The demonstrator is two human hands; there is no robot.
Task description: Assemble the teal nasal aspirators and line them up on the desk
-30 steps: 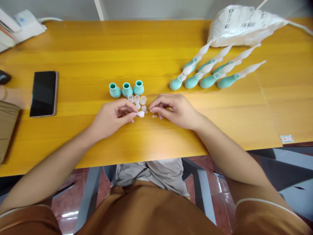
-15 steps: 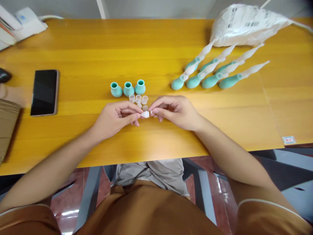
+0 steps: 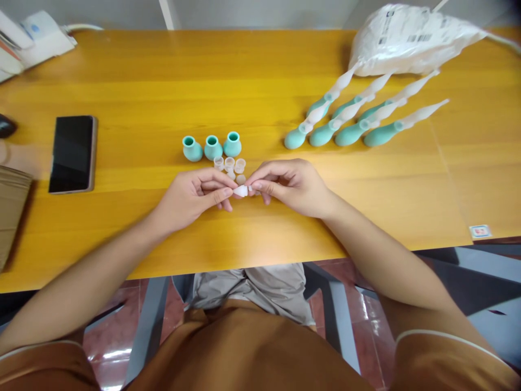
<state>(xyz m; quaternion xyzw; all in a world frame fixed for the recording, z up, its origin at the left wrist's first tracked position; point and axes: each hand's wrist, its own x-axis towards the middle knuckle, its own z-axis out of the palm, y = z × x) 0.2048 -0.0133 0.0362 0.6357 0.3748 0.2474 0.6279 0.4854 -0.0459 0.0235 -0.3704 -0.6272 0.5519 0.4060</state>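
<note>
My left hand (image 3: 187, 196) is closed, thumb and forefinger pinching a small white cone-shaped tip (image 3: 240, 191). Opposite it, my right hand (image 3: 295, 187) pinches a tiny whitish piece (image 3: 250, 188) close against the wide end of that tip; whether the two are joined I cannot tell. Just beyond my fingers stand three clear plastic collars (image 3: 229, 164), with small translucent discs (image 3: 241, 178) partly hidden behind my hands. Behind the collars are three open-necked teal rubber bulbs (image 3: 212, 147) in a row.
To the right, several teal bulbs with long translucent nozzles (image 3: 386, 134) lie in two rows. A white plastic bag (image 3: 411, 43) sits behind them. A phone (image 3: 72, 154) and a cardboard box (image 3: 14, 212) are on the left of the wooden table (image 3: 163, 81).
The small piece in my right hand has come slightly closer to the white tip in my left, narrowing the gap between them. Both hands keep their pinch.
</note>
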